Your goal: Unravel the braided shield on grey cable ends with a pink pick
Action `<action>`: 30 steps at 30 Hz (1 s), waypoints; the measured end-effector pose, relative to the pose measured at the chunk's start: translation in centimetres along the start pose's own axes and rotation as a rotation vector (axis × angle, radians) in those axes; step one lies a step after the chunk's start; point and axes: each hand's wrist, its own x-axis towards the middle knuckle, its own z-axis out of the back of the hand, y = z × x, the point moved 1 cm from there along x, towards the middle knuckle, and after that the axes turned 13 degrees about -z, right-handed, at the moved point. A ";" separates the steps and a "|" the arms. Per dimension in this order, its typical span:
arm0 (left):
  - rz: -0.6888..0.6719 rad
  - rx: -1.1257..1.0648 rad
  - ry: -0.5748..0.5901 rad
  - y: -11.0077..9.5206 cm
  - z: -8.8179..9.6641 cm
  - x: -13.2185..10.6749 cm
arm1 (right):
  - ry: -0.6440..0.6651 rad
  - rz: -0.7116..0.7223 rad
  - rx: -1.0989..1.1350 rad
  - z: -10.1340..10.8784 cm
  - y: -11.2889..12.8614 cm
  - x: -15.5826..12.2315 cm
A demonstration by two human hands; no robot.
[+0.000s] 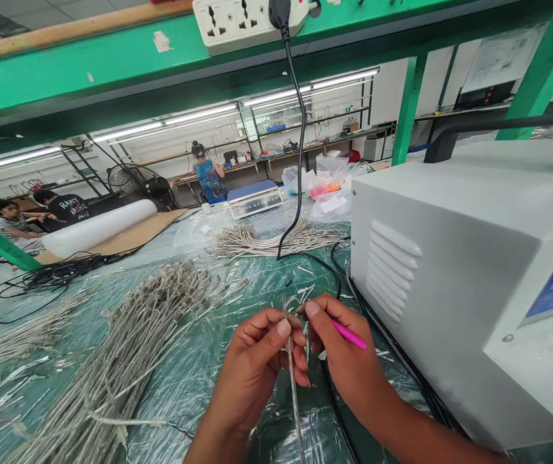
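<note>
In the lower middle of the head view, my left hand (261, 361) pinches a thin silver-grey cable (294, 403) between thumb and fingers. The cable's end points up past the fingertips, and its length hangs down toward the bottom edge. Close beside it, my right hand (347, 348) is closed around a slim tool with a bright pink handle (350, 334); the tool's working end is hidden by the fingers. Thin pale strips show near the right fingertips at the cable's end. To the left lies a large bundle of similar cables (126, 341).
A big white machine (450, 258) stands close on the right, with black cords (402, 354) along its base. Behind lie another cable bundle (267, 241), a scale (256, 198) and plastic bags (327, 187). A power strip (247, 22) hangs overhead on a green beam. Several people sit farther back.
</note>
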 end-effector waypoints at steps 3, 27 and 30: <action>0.014 0.052 -0.099 0.1 0.1 0.1 | -0.038 0.083 -0.027 0.1 0.3 -0.2; -0.214 0.383 -0.303 0.8 -1.2 -0.4 | -0.145 0.372 -0.127 -0.3 0.4 -0.9; -0.216 0.410 -0.324 0.9 -1.4 -0.4 | -0.107 0.416 -0.177 -0.1 0.3 -1.1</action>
